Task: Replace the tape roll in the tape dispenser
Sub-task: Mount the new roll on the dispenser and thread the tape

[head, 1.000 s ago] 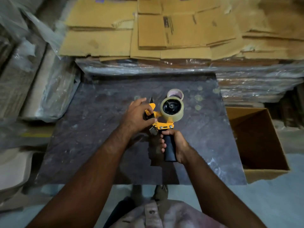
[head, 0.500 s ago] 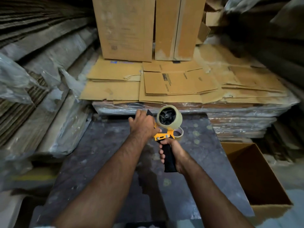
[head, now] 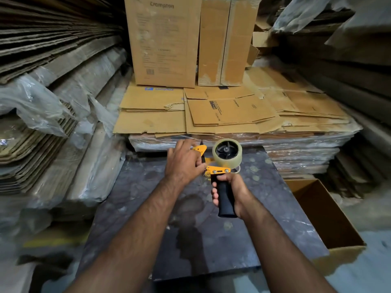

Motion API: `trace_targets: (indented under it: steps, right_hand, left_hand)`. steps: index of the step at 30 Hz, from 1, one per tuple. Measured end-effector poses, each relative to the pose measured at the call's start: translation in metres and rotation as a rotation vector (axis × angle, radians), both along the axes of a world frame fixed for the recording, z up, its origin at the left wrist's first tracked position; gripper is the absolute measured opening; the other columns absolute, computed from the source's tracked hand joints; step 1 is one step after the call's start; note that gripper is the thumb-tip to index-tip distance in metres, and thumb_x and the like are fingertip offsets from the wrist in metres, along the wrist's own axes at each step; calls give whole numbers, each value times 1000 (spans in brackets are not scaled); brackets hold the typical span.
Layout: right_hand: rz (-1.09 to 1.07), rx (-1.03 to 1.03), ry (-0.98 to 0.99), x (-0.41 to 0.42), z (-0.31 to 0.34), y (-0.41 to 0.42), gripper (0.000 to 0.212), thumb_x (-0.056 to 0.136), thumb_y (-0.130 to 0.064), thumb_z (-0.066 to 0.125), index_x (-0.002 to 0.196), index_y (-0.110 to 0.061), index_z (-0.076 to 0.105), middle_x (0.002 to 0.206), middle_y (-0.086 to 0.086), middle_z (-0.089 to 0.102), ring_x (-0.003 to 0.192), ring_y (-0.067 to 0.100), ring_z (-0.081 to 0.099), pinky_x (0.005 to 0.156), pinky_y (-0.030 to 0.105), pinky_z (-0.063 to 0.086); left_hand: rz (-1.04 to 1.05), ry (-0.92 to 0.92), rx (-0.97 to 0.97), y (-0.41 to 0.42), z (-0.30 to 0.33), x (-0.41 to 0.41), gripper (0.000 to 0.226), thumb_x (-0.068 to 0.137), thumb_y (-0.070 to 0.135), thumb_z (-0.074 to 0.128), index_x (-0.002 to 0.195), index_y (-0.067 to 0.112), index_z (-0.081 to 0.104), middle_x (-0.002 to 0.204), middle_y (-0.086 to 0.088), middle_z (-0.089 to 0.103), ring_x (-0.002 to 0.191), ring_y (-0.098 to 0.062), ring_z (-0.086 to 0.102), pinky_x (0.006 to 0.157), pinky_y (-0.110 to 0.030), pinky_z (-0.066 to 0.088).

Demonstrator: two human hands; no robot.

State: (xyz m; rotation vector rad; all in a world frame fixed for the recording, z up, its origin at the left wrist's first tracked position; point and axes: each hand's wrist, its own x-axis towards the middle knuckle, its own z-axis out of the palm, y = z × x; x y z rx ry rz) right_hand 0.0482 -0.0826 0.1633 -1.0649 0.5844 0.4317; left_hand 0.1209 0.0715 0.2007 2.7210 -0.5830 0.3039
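the clear tape roll (head: 227, 152) sits on the yellow tape dispenser (head: 218, 170), held up over the dark table (head: 137, 199), with the right hand (head: 231, 192) closed tight around its black handle and the left hand (head: 183, 162) half curled, pinching the front end.

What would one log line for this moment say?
right hand: grips dispenser handle | left hand: at dispenser front | tape roll: mounted | empty ring: on table
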Motion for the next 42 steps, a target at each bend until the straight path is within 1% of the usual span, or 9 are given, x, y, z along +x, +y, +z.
trace_targets:
  steps: [4,10,14,19,21,26,30,37,42]
  right_hand:
    - [-14,65,-8,-14,4,9,22,81,-27,51,71,-8,60,63,6,54,45,18,50,44,23,45]
    - [17,106,28,-32,9,15,22,78,-27,53,70,-8,61,63,3,53,46,16,49,46,22,44]
    - [35,135,45,-39,10,17,22,78,-27,52,69,-8,60,62,3,52,46,16,49,45,22,43]
    - [24,154,56,-45,9,15,21,77,-26,52,70,-8,59,61,2,51,44,15,48,44,22,40]
    - [-5,155,58,-46,10,9,21,78,-26,51,70,-8,59,60,2,51,43,15,47,43,21,40]
    - [-20,149,39,-45,18,-9,22,80,-25,50,70,-8,58,60,2,51,42,15,47,42,20,40]
    - [-31,146,18,-43,24,-21,22,80,-25,50,70,-7,58,61,3,51,43,15,46,42,22,41]
    - [-44,131,8,-46,29,-43,20,79,-24,52,70,-7,58,61,3,51,44,15,47,42,21,41]
    - [-45,147,-2,-45,35,-50,20,79,-24,52,70,-7,59,61,3,51,43,16,47,42,22,41]
  left_hand:
    - [-105,13,-141,23,-12,-8,21,85,36,75,75,18,68,106,5,52,107,-14,51,89,-36,48]
    - [-90,100,-185,43,-25,-26,25,87,36,76,76,18,63,90,4,64,77,-14,65,65,-28,47]
    - [-19,315,-455,46,-29,-36,15,84,25,81,79,15,70,76,6,72,51,0,70,42,-16,49]
    - [5,386,-781,42,-37,-51,6,85,8,79,84,3,75,79,-10,77,63,-10,76,59,-29,64]
    - [-1,345,-755,43,-43,-53,3,86,8,77,85,7,76,78,-5,77,66,-8,76,64,-35,65]
    - [-67,151,-563,29,-39,-61,6,85,18,79,81,16,75,75,6,74,72,-6,71,70,-29,62]
    - [-62,76,-552,23,-40,-63,12,87,19,75,77,17,69,75,8,70,73,-8,67,68,-35,59]
    - [-86,110,-592,8,-38,-69,7,94,14,67,87,15,68,72,5,72,65,-1,72,61,-33,64]
    - [-100,62,-564,6,-34,-65,9,93,17,67,85,19,67,67,7,71,63,-7,71,60,-37,63]
